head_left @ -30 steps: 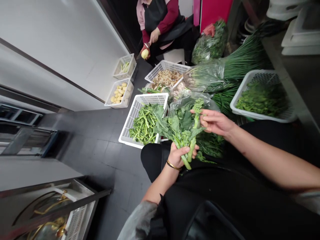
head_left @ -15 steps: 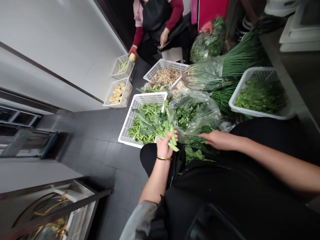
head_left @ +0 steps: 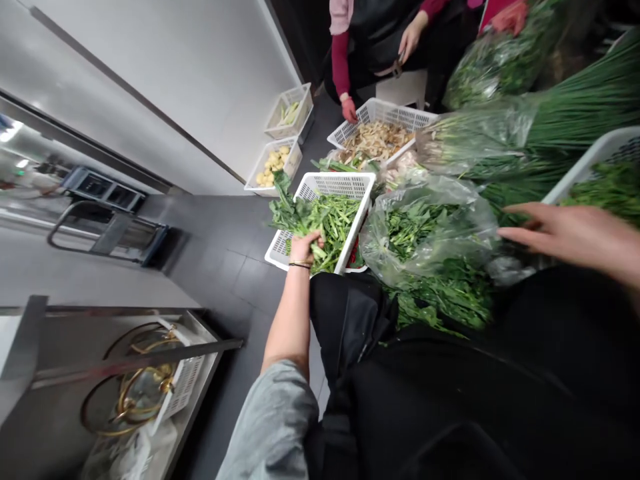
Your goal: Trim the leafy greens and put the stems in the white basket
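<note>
My left hand [head_left: 306,248] is closed around the stems of a bunch of leafy greens [head_left: 290,217], over the left side of a white slotted basket [head_left: 367,183]. Cut green stems [head_left: 340,213] lie in that basket. My right hand [head_left: 545,230] is empty, fingers apart, above the right side of a clear plastic bag [head_left: 467,230]. Inside the bag sit more leafy greens [head_left: 417,230]. A loose heap of leaves [head_left: 445,293] lies between the bag and my lap.
A co-worker's gloved hand [head_left: 349,109] is at a basket of peelings [head_left: 375,140]. Peeled potatoes [head_left: 273,167] fill a basket by the wall. Long green stalks [head_left: 585,107] lie at right. Pot lids [head_left: 145,380] rest on a rack at lower left.
My left hand has carried the greens left, over the basket. My right hand has moved right, away from the loose leaves. The co-worker's gloved hand has moved to the peelings basket; the view has shifted.
</note>
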`<act>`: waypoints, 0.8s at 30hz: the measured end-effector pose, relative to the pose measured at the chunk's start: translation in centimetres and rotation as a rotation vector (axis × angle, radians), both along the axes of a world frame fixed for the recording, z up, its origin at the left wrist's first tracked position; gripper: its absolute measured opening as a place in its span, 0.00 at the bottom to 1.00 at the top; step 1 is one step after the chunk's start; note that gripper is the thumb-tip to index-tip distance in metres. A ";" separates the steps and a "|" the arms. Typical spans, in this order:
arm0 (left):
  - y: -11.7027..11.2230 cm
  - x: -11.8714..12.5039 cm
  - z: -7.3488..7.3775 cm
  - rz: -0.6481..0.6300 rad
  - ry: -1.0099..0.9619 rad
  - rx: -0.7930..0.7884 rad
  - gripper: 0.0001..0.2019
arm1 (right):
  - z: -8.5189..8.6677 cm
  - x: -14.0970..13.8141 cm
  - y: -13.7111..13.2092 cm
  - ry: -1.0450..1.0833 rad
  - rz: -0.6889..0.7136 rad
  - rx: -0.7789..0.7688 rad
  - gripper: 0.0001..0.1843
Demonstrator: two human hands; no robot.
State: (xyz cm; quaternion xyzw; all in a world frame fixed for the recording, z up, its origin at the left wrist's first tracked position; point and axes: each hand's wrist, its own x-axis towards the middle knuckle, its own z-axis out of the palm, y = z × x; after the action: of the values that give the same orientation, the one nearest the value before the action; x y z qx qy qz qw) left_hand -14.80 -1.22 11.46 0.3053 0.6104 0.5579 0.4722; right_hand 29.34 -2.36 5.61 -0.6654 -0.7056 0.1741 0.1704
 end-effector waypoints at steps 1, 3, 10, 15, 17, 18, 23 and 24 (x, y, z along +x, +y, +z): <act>-0.7 1.8 -0.6 -0.108 -0.076 -0.039 0.13 | 1.5 -3.3 -0.6 0.191 0.109 -0.177 0.35; -2.4 6.0 -1.7 -0.338 -0.255 -0.089 0.15 | 4.1 -9.6 -1.3 0.504 0.229 -0.366 0.33; -7.8 13.4 -2.2 -0.479 -0.501 -0.138 0.20 | 4.4 -16.3 -0.7 0.773 0.135 -0.267 0.29; -8.3 13.5 -2.2 -0.300 -0.489 -0.041 0.21 | 3.5 -15.3 -1.4 1.014 0.154 -0.372 0.35; -8.2 13.7 -2.2 -0.192 -0.418 0.041 0.21 | 3.7 -15.4 -2.8 0.876 0.164 -0.260 0.35; -8.3 13.8 -2.2 -0.158 -0.375 0.071 0.21 | 3.8 -15.5 -3.7 0.779 0.156 -0.167 0.34; -9.2 14.4 -1.5 -0.140 -0.301 0.111 0.21 | 3.7 -15.6 -7.7 0.394 0.362 0.149 0.17; -9.4 14.5 -1.3 -0.152 -0.313 0.117 0.21 | 3.7 -15.6 -8.0 0.347 0.444 0.161 0.15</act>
State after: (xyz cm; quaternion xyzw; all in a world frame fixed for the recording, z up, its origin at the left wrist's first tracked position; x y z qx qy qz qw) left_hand -0.25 -10.63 10.17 0.2871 0.4710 0.5958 0.5837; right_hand 13.78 -10.33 9.34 -0.4396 -0.8058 0.2618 0.2983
